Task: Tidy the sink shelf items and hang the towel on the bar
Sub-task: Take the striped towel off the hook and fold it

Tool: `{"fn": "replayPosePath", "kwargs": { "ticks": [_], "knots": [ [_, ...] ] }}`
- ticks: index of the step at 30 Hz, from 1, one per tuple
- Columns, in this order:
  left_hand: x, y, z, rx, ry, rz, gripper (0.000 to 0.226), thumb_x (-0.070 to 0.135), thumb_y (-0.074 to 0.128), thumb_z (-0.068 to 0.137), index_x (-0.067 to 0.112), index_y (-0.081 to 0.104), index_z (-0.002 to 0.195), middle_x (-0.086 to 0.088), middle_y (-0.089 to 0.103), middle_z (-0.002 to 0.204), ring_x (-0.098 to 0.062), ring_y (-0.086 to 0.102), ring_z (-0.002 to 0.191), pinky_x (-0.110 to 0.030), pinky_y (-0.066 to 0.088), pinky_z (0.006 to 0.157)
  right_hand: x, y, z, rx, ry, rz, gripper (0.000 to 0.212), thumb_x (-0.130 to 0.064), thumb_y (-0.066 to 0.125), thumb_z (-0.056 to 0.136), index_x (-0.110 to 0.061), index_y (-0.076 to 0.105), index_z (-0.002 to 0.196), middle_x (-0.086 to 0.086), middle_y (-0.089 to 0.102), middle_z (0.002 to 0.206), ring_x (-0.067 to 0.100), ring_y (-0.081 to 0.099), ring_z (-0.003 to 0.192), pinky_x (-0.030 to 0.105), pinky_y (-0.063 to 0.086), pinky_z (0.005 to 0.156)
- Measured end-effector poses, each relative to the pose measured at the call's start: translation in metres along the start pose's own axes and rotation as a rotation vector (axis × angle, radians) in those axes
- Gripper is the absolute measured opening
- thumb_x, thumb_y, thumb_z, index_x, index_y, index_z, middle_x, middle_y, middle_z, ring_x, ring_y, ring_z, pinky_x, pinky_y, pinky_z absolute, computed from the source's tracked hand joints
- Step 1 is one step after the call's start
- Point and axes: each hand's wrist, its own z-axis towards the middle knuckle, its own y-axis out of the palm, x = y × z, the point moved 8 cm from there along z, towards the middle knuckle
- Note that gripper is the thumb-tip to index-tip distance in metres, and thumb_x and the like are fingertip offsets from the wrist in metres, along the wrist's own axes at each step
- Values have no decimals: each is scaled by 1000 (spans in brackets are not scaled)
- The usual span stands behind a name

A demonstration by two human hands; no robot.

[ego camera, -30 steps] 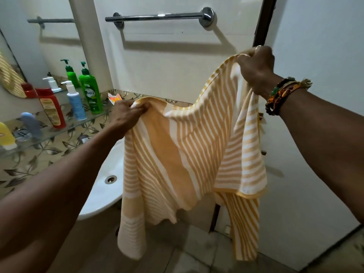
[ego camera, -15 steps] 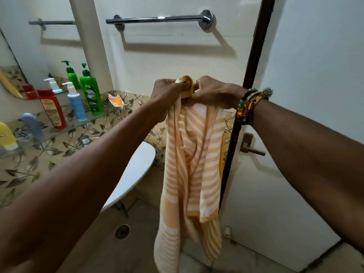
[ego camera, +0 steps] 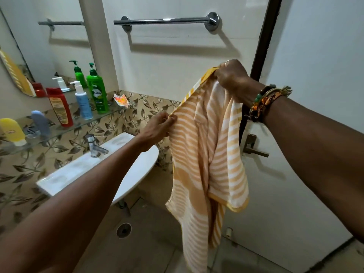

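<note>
A folded yellow-and-white striped towel (ego camera: 204,154) hangs in front of me, below the chrome towel bar (ego camera: 167,21) on the white wall. My right hand (ego camera: 231,79) grips its upper corner, high and to the right. My left hand (ego camera: 157,129) pinches the towel's top edge lower down on the left. The bar is bare. On the glass shelf (ego camera: 102,117) over the sink stand a green pump bottle (ego camera: 97,91), a blue-white pump bottle (ego camera: 82,101), a red bottle (ego camera: 60,107), a grey-blue tube (ego camera: 40,123) and a yellow tube (ego camera: 12,131).
A white sink (ego camera: 94,170) with a chrome tap (ego camera: 93,144) sits below the shelf. An orange sachet (ego camera: 121,99) lies at the shelf's right end. A mirror (ego camera: 29,46) is on the left; a white door with a handle (ego camera: 254,148) is on the right.
The hands met at chest height, folding the towel in half. Now they have parted: the right hand rose right with a corner, the left slid down-left along the top edge.
</note>
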Motion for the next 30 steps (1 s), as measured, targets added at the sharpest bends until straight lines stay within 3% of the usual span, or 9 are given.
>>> {"fn": "replayPosePath", "kwargs": {
  "ticks": [4, 8, 11, 13, 19, 24, 25, 27, 30],
  "knots": [
    [12, -2, -2, 115, 97, 133, 36, 50, 62, 89, 17, 51, 92, 0, 60, 84, -14, 58, 73, -21, 51, 54, 9, -13, -5, 131, 118, 114, 6, -12, 47, 80, -14, 52, 79, 2, 46, 73, 18, 45, 68, 30, 34, 55],
    [-4, 13, -11, -42, 71, 400, 48, 46, 81, 72, 13, 63, 100, -4, 71, 92, -21, 69, 81, -33, 54, 66, 13, -23, -3, 176, 175, 189, 12, -14, 46, 82, -8, 56, 82, 7, 56, 78, 24, 55, 72, 31, 40, 57],
    [-17, 12, -11, -34, -24, 428, 41, 40, 65, 91, -1, 65, 86, -16, 70, 86, -32, 67, 78, -46, 54, 72, 13, -25, -1, 189, 173, 160, 12, -15, 46, 84, -9, 56, 82, 7, 59, 84, 23, 58, 77, 32, 42, 59],
    [-12, 2, -10, 68, -61, 297, 41, 40, 54, 97, 2, 63, 83, -15, 66, 79, -31, 63, 71, -41, 54, 64, 12, -25, 1, 153, 168, 116, 17, -17, 54, 83, -5, 63, 91, 9, 65, 89, 24, 63, 79, 31, 45, 60],
    [47, -15, 6, 332, 4, 99, 27, 37, 65, 92, 18, 62, 73, 4, 45, 60, -10, 38, 53, -26, 28, 50, 3, 2, -8, -196, 54, 128, 48, -4, 81, 61, -7, 72, 108, 4, 69, 93, 15, 66, 79, 26, 59, 60],
    [97, 11, 13, 178, 161, 252, 16, 31, 71, 87, 19, 67, 77, 5, 52, 60, -1, 42, 46, -21, 32, 45, -6, 38, -21, -554, -78, -80, 69, -16, 89, 64, -24, 65, 128, -13, 58, 115, 6, 58, 101, 16, 52, 71],
    [103, 19, 10, 88, 184, 212, 3, 25, 69, 89, 23, 70, 88, 5, 60, 69, 2, 51, 50, -19, 40, 48, -5, 43, -23, -616, -71, -97, 66, -13, 88, 66, -25, 65, 127, -11, 60, 116, 9, 63, 99, 18, 55, 71],
    [101, 27, 10, -45, 169, 60, 20, 13, 63, 93, 24, 68, 108, 1, 70, 90, 1, 65, 67, -20, 52, 62, -3, 50, -28, -710, -41, -75, 56, -9, 84, 72, -23, 69, 123, -5, 69, 111, 11, 71, 91, 20, 58, 69],
    [87, 21, 11, 4, 95, -179, 20, 4, 64, 89, 8, 71, 108, -11, 72, 92, -14, 68, 74, -30, 58, 73, 2, 58, -33, -772, -56, -119, 27, -8, 76, 82, -8, 73, 109, -1, 74, 94, 8, 70, 79, 18, 58, 72]
  ]
}}
